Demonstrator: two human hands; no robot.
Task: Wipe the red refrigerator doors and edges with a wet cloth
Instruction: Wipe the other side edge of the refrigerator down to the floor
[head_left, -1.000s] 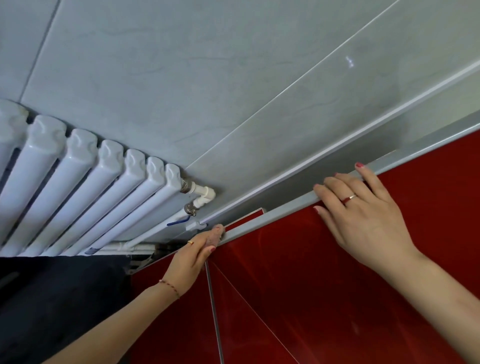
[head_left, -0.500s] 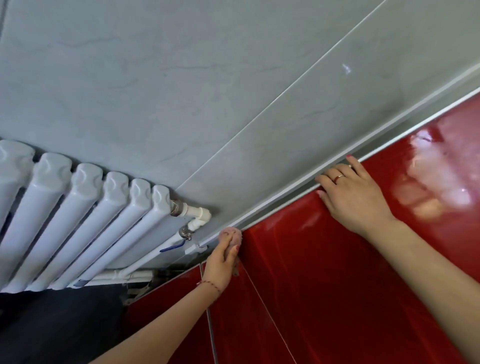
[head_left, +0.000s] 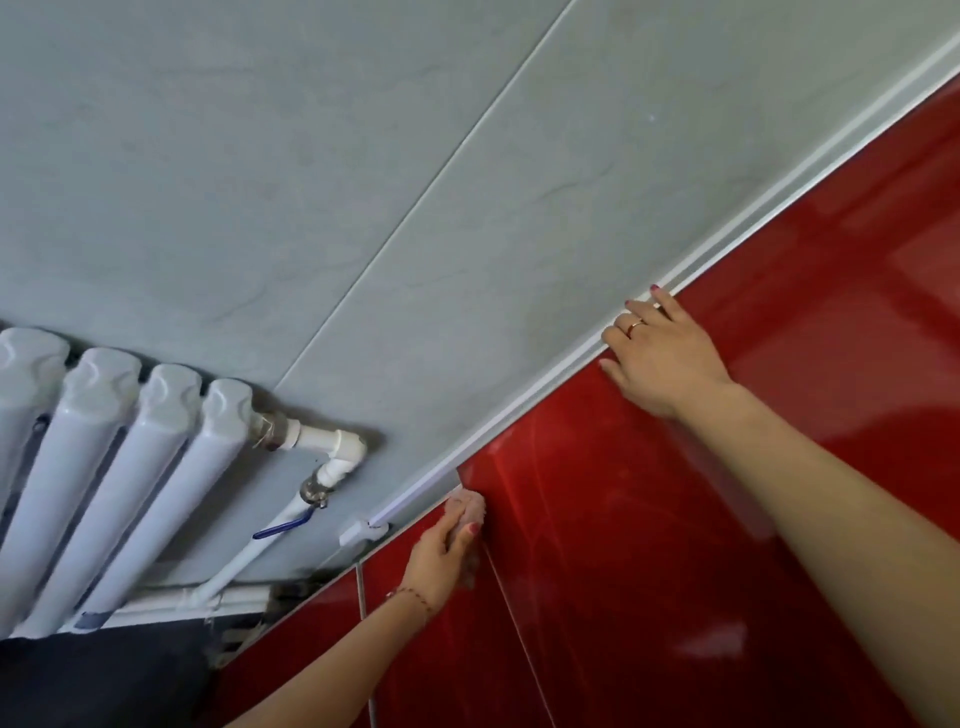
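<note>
- Since half a second ago, the left hand (head_left: 439, 558) has stayed at the red door's (head_left: 649, 519) lower-centre corner, gripping the pink cloth (head_left: 469, 508) against the edge.
- Right hand (head_left: 662, 358), fingers straight, rests flat on the door's pale edge strip (head_left: 524, 402) at right of centre.
- White radiator (head_left: 109, 467) sits lower left.

Glossy red refrigerator door (head_left: 675, 519), cloth (head_left: 470, 506) against it.
</note>
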